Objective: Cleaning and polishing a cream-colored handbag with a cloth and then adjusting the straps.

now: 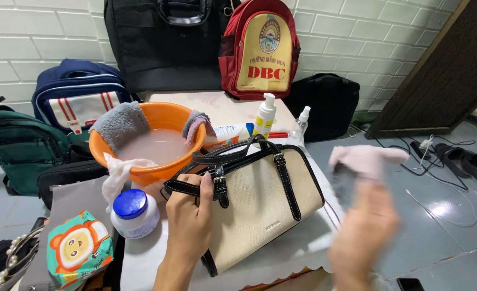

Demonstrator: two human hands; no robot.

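My left hand grips the cream handbag by its black strap, steadying it on the desk beside the orange basin of cloudy water, while my blurred right hand pinches a pink cloth just off the bag, whose front looks clean.

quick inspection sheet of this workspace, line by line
surface: low white table, partly covered by things.
job's things: cream handbag with black straps, lying on the table.
clutter: orange basin of cloudy water with cloths on its rim, blue-lidded jar, wipes pack, pump bottle, spray bottle.
grippers: left hand grips a black strap; right hand blurred, holding a pink cloth.
cables: white cable on the floor.
surroundings: tiled wall, red backpack, other bags, dark shoes.
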